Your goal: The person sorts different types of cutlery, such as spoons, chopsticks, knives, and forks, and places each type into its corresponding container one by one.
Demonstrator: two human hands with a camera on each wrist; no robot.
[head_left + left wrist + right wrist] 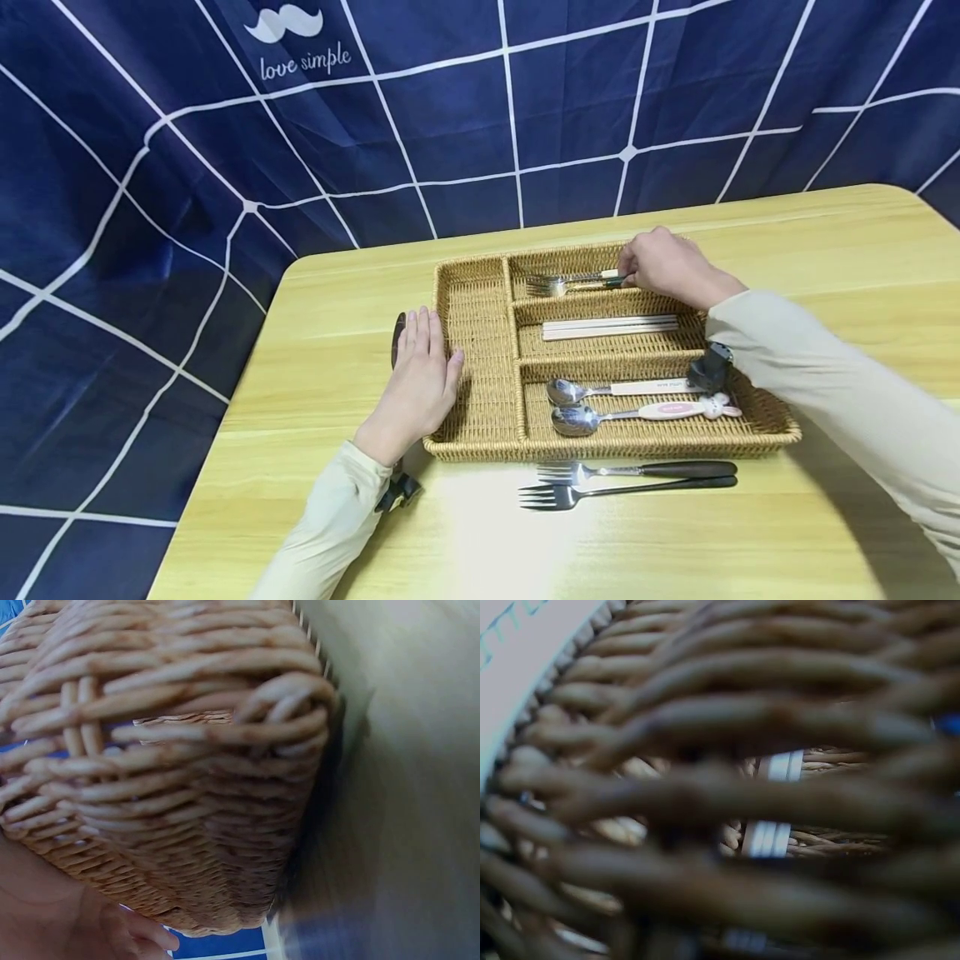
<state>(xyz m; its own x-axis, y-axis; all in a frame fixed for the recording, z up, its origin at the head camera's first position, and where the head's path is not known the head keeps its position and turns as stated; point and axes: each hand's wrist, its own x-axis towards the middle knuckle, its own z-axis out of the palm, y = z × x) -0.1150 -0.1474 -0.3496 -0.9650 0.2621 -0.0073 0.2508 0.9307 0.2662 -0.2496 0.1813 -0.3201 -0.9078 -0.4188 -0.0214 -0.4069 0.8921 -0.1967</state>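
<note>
My left hand (420,375) lies with straight fingers along the left rim of a wicker cutlery tray (480,454); the left wrist view shows the woven tray wall (187,787) close up. A dark brown rounded object (398,340), mostly hidden, shows beside those fingers. At the back compartment, my right hand (663,265) pinches the handle end of a fork with a dark green handle (611,282). Next to it lies a fork with a cream handle (608,273). Wicker fills the right wrist view, so the fingers are not seen there.
White chopsticks (609,327) lie in the middle compartment. The front one holds a spoon with a white handle (648,387) and a spoon with a rabbit handle (671,409). Before the tray, two dark-handled forks (686,469) lie on the wooden table (345,333). A blue checked cloth (450,108) hangs behind.
</note>
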